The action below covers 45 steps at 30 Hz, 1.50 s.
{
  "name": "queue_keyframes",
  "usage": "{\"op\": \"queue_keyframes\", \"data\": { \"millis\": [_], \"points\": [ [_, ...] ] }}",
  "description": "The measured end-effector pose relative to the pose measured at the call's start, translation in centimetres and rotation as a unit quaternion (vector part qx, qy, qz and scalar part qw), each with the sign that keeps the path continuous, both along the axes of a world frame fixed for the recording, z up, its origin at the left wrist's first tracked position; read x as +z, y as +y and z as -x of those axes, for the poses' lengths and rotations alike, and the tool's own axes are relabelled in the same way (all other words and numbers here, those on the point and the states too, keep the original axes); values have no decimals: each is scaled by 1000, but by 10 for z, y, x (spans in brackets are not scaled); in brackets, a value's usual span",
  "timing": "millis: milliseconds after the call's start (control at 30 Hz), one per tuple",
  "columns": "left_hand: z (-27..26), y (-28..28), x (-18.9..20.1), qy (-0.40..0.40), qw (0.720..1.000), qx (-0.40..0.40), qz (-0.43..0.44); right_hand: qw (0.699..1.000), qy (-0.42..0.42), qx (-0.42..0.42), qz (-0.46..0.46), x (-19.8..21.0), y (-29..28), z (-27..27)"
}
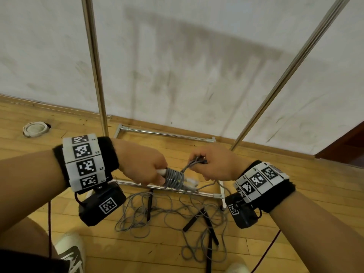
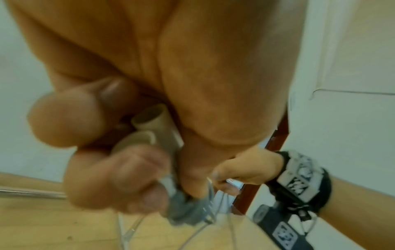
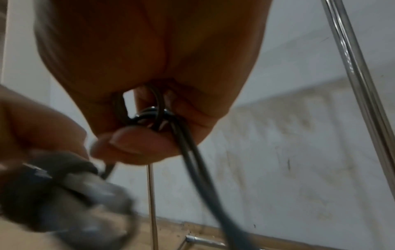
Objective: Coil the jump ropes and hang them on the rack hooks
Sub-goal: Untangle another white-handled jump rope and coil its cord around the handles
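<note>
My left hand [image 1: 149, 170] grips the two white handles [image 2: 153, 125] of a grey jump rope, held side by side. Several turns of the grey rope [image 1: 174, 179] are wound tightly round those handles. To the right, my right hand [image 1: 208, 164] pinches a loop of the same rope [image 3: 158, 108] between thumb and fingers, and strands run from it down to the wound bundle [image 3: 89, 186]. The rest of the rope hangs to the floor. More jump ropes [image 1: 157, 213] with black handles [image 1: 194, 221] lie tangled on the wooden floor below my hands.
The metal rack's two upright poles [image 1: 94, 62] [image 1: 291, 64] rise in front of a stained white wall. Its base bars [image 1: 165, 133] lie on the floor by the wall. A white ring [image 1: 35, 129] sits at the left. My shoes [image 1: 72, 251] show at the bottom.
</note>
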<state>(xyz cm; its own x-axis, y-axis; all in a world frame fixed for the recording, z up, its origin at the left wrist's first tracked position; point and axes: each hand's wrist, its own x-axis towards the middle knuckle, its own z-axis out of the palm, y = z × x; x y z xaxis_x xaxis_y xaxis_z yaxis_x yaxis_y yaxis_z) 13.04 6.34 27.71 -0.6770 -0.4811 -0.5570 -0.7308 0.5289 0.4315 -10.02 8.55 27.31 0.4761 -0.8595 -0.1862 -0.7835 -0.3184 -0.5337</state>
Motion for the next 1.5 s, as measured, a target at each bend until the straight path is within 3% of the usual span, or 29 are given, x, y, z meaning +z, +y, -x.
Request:
{"op": "queue_keyframes", "data": {
  "millis": [100,267,367,500,633,767,900,1000,1167,1500],
  "points": [
    [-2,-9,-1,10,997,38,73,999,-20,-29,-2,8,-4,3],
    [-6,-21,0,90,970,136,183,981,-145,-131,-12,8,-7,-2],
    [-4,-24,0,149,956,180,176,966,-193,-171,-10,2,-8,-12],
    [-3,-26,3,204,937,233,163,940,-297,-160,-44,-4,-4,-18],
    [-7,-28,7,263,915,284,114,942,-288,-171,18,-4,-1,-17],
    [-9,-30,8,273,911,292,104,940,-271,-197,71,0,-1,-20],
    [-10,-32,9,275,902,313,114,926,-281,-248,37,3,-1,-23],
    [-12,-32,10,267,901,318,127,928,-291,-232,0,3,2,-26],
    [-14,-33,13,276,896,321,131,906,-343,-240,-57,10,6,-26],
    [-21,-42,11,280,890,326,153,906,-340,-227,-107,9,7,-25]
  ]
}}
